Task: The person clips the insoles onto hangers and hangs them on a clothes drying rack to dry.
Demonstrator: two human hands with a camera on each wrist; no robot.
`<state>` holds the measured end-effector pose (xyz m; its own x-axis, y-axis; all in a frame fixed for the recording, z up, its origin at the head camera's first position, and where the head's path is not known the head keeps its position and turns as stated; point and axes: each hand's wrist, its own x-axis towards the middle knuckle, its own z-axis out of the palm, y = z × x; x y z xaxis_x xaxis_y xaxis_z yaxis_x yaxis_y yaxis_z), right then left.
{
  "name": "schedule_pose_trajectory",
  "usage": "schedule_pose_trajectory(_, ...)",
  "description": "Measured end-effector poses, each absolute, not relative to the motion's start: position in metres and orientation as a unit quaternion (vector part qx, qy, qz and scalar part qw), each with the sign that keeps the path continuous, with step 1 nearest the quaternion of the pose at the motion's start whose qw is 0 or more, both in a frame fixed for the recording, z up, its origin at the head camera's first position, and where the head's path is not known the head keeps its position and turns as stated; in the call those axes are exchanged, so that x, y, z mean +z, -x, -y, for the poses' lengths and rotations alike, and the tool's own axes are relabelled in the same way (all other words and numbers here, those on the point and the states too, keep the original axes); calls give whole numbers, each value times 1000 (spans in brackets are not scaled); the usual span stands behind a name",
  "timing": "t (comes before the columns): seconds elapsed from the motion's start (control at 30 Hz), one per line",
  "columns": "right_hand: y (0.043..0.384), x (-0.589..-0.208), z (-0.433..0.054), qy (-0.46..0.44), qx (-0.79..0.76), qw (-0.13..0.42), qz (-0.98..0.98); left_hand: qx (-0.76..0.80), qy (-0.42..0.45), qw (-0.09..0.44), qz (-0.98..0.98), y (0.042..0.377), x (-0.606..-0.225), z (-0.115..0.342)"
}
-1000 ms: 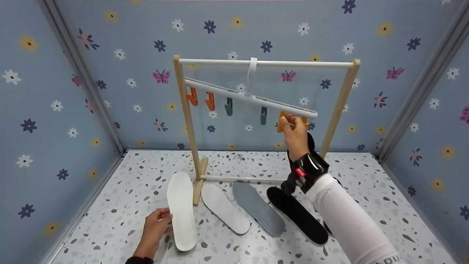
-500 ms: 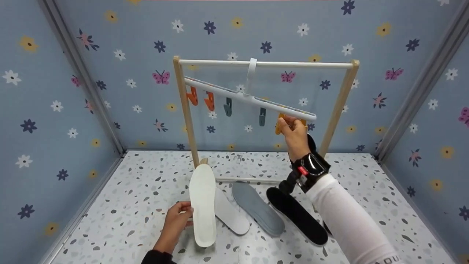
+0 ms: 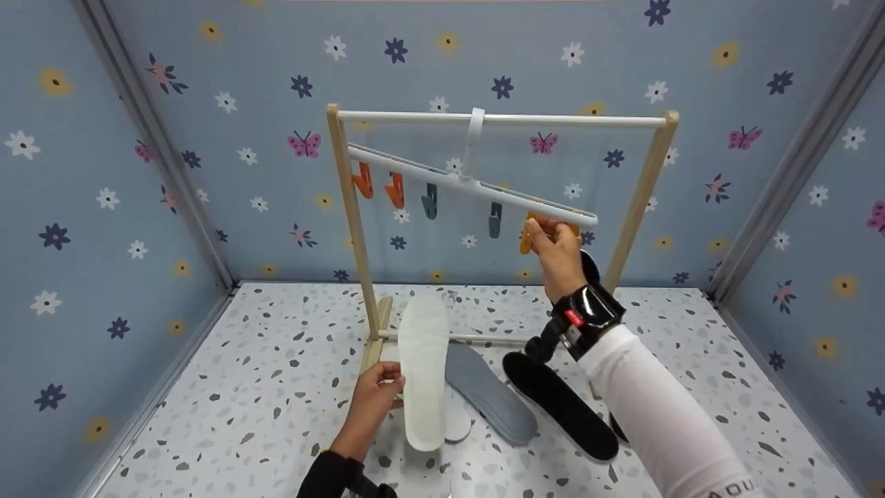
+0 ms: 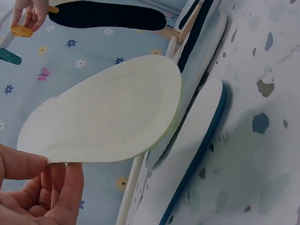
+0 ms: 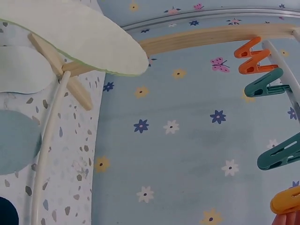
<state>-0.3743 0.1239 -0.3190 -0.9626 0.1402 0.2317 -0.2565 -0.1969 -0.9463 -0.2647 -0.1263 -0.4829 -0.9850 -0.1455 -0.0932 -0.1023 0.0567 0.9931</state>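
My left hand [image 3: 373, 398] pinches the edge of a cream-white insole [image 3: 424, 373], held up over the table in front of the rack's left side. At the low right end of the white hanger [image 3: 442, 176], my right hand [image 3: 559, 259] grips a yellow clip [image 3: 527, 236] between thumb and fingers. A second yellow clip [image 3: 574, 229] sits just beyond it, partly behind the fingers. In the left wrist view a black insole [image 4: 108, 15] hangs from a yellow clip; my right forearm mostly hides it in the head view.
A wooden rack [image 3: 632, 207] bears the tilted hanger. Two orange clips [image 3: 395, 191] and two teal clips [image 3: 495, 221] hang along it. On the speckled table [image 3: 228, 415] lie a pale insole [image 3: 458, 418], partly covered in view, a grey insole [image 3: 491, 394] and a black insole [image 3: 560, 406].
My left hand has carried the cream-white insole rightward and slightly upward, now overlapping the pale insole and the rack's lower bar in the head view. The right hand stays at the yellow clip.
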Motion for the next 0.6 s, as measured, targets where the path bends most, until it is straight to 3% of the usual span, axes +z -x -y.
schedule_pose_trajectory(0.6, 370, -314, -124, -26, 763, 167, 624, -683, 25, -9, 730, 284, -466, 71)
